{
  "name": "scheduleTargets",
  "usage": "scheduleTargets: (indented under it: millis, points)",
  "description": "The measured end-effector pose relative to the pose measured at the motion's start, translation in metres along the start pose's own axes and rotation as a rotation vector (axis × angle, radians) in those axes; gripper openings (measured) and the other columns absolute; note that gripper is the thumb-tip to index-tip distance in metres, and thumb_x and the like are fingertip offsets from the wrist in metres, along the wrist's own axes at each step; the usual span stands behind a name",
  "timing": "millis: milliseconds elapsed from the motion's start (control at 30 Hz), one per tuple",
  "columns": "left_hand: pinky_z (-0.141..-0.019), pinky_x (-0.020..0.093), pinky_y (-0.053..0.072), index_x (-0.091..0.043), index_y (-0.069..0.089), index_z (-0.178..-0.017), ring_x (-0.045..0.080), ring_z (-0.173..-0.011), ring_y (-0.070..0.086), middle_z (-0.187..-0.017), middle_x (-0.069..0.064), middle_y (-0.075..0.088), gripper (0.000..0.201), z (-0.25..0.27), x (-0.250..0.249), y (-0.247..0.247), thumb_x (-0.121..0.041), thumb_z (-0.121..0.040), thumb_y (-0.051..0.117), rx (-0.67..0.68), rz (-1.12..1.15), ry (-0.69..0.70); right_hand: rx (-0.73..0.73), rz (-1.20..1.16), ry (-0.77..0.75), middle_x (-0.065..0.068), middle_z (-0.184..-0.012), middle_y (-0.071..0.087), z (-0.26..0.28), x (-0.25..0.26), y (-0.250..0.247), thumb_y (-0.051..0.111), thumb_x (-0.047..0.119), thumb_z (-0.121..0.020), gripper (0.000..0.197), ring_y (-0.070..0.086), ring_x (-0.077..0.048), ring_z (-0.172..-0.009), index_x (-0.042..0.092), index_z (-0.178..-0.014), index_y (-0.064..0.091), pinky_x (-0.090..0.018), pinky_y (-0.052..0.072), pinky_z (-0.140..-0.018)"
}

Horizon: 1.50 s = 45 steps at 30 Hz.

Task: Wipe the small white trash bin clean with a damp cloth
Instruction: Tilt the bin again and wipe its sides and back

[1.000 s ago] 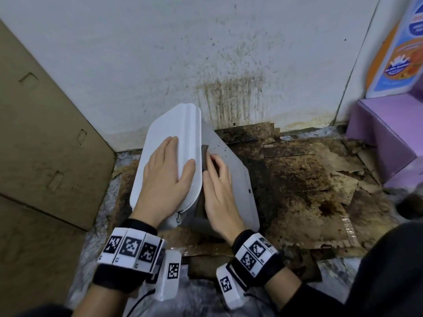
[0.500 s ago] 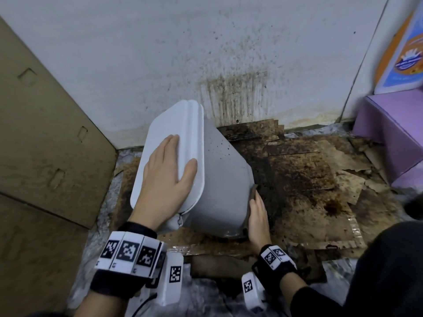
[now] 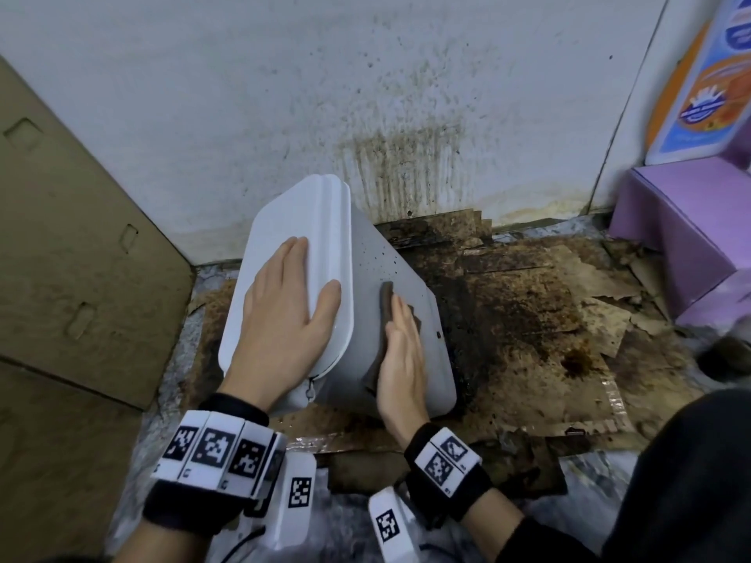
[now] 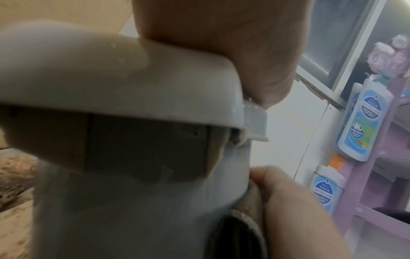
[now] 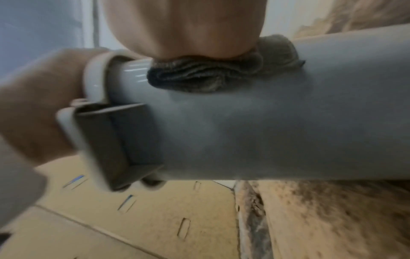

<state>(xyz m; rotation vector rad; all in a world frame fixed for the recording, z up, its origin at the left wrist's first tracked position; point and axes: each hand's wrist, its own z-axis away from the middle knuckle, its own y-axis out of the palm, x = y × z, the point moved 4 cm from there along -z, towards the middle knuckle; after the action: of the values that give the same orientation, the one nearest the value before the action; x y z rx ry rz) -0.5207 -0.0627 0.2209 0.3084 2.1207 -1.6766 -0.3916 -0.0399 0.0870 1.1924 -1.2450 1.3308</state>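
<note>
The small white trash bin (image 3: 406, 319) lies tilted on the stained cardboard (image 3: 528, 327) near the wall (image 3: 284, 95), its lid (image 3: 284, 245) turned to the left. The left hand (image 3: 284, 319) lies flat on the lid with straight fingers, the thumb at the lid's right edge. The right hand (image 3: 400, 359) presses a dark cloth (image 3: 387, 296) against the bin's side with straight fingers; the cloth sits under the fingers and palm, its end showing beyond the fingertips.

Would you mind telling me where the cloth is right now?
In the head view the dark cloth lies flat on the side wall of the tilted white bin, pressed under the right hand, just right of the lid that the left hand steadies.
</note>
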Motion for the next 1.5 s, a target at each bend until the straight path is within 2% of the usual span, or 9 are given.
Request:
scheduleTargets:
  millis: [100,267,333,467,667,767,967,1167,1500]
  points:
    - [-0.125,0.043,0.016,-0.015,0.021,-0.16,0.02,-0.153,0.018,-0.167,0.003,0.022,0.08,0.0,0.002,0.001,-0.059,-0.094,0.027,-0.005,-0.001,-0.004,0.108,0.031,-0.176,0.016,-0.172,0.017,0.011,0.032,0.009,0.014,0.049,-0.097,0.069,0.009,0.008,-0.155,0.031,-0.164,0.021,-0.024,0.006,-0.128]
    - [-0.124,0.043,0.016,-0.016,0.022,-0.16,0.018,-0.153,0.018,-0.167,0.001,0.022,0.08,0.001,0.004,0.0,-0.06,-0.093,0.027,-0.013,0.009,-0.007,0.158,0.114,-0.357,0.013,-0.171,0.023,0.009,0.014,-0.005,0.021,0.038,-0.108,0.058,0.017,-0.004,-0.158,0.023,-0.164,0.024,-0.031,0.015,-0.129]
    - [-0.124,0.041,0.015,-0.017,0.022,-0.16,0.017,-0.153,0.017,-0.167,0.0,0.022,0.076,0.002,0.001,0.0,-0.057,-0.095,0.03,-0.011,0.005,-0.002,0.096,0.129,-0.303,0.014,-0.169,0.027,0.003,-0.019,-0.019,0.022,0.041,-0.108,0.057,0.021,-0.005,-0.157,0.027,-0.162,0.029,-0.035,0.018,-0.13]
    - [-0.124,0.04,0.015,-0.019,0.022,-0.16,0.016,-0.152,0.017,-0.167,-0.002,0.021,0.074,0.004,0.0,-0.001,-0.056,-0.096,0.031,-0.007,0.017,-0.002,0.018,0.075,0.073,0.017,-0.169,0.024,0.001,-0.077,-0.037,0.02,0.047,-0.102,0.055,0.019,0.0,-0.155,0.045,-0.157,0.026,-0.041,0.016,-0.13]
    - [-0.124,0.043,0.016,-0.019,0.019,-0.16,0.017,-0.153,0.017,-0.168,-0.002,0.02,0.075,0.002,0.002,0.001,-0.057,-0.096,0.028,-0.004,-0.005,-0.005,-0.055,0.065,0.219,0.01,-0.171,0.023,-0.002,-0.069,-0.03,0.017,0.04,-0.097,0.066,0.016,-0.006,-0.156,0.03,-0.163,0.025,-0.035,0.008,-0.13]
    - [-0.125,0.042,0.016,-0.019,0.018,-0.161,0.016,-0.153,0.017,-0.168,-0.001,0.019,0.076,0.002,0.007,0.001,-0.057,-0.096,0.028,-0.003,0.008,-0.009,-0.038,0.069,0.142,0.013,-0.169,0.022,0.003,-0.033,-0.015,0.018,0.039,-0.095,0.067,0.014,0.001,-0.153,0.03,-0.162,0.023,-0.035,0.007,-0.131]
    - [-0.126,0.04,0.015,-0.017,0.018,-0.161,0.014,-0.154,0.016,-0.169,-0.001,0.018,0.083,0.001,0.014,0.001,-0.064,-0.093,0.023,0.005,0.025,-0.008,0.294,0.111,-0.095,0.019,-0.17,0.002,-0.009,0.052,0.011,0.017,0.029,-0.111,0.055,-0.002,0.006,-0.155,0.028,-0.166,0.006,-0.015,-0.004,-0.122]
    - [-0.126,0.037,0.014,-0.018,0.019,-0.161,0.012,-0.153,0.016,-0.168,-0.002,0.019,0.082,0.001,0.011,0.0,-0.064,-0.093,0.024,0.004,0.023,-0.004,0.512,0.126,-0.122,0.012,-0.172,-0.017,-0.077,0.057,0.02,0.017,0.034,-0.114,0.057,-0.018,0.0,-0.155,0.028,-0.164,-0.011,-0.038,-0.006,-0.131]
    - [-0.125,0.034,0.013,-0.025,0.018,-0.161,0.003,-0.152,0.012,-0.167,-0.012,0.018,0.073,0.005,0.013,-0.006,-0.057,-0.097,0.033,0.006,0.068,-0.028,0.518,0.204,-0.148,0.012,-0.171,-0.02,-0.127,0.005,0.01,0.019,0.032,-0.115,0.057,-0.018,-0.004,-0.157,0.027,-0.163,-0.011,-0.028,-0.011,-0.127]
